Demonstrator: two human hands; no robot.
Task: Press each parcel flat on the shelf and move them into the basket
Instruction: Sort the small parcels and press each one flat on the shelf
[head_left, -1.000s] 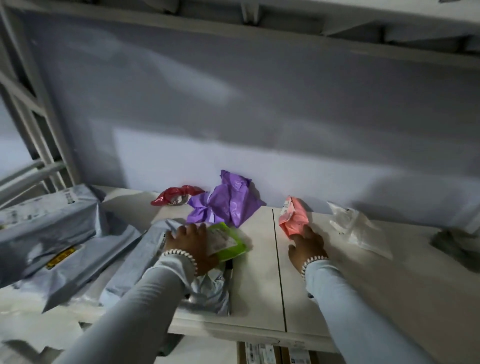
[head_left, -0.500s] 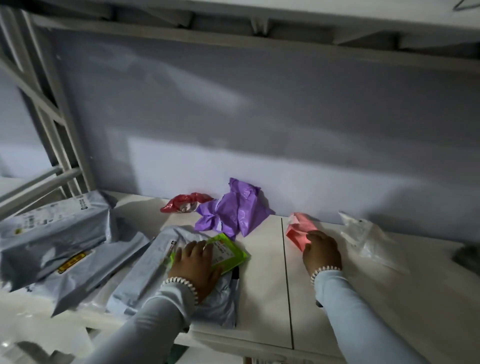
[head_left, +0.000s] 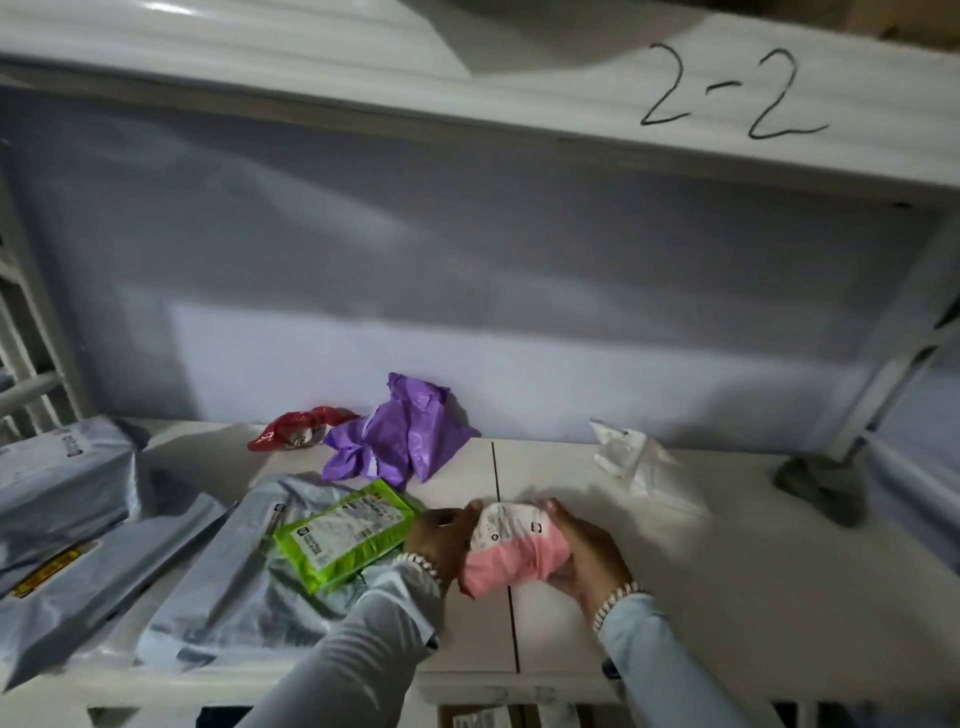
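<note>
A soft pink plastic parcel (head_left: 511, 556) with a white label is held between the left hand (head_left: 439, 540) and right hand (head_left: 589, 553), fingers curled around its ends, above the white shelf (head_left: 727, 597).

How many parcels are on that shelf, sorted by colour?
Grey: 4, namely two stacked at the far left, one under the green parcel, and a dark one at the far right
Green: 1
Pink: 1, held in both hands
Purple: 1
Red: 1
White: 1
Total: 9
</note>
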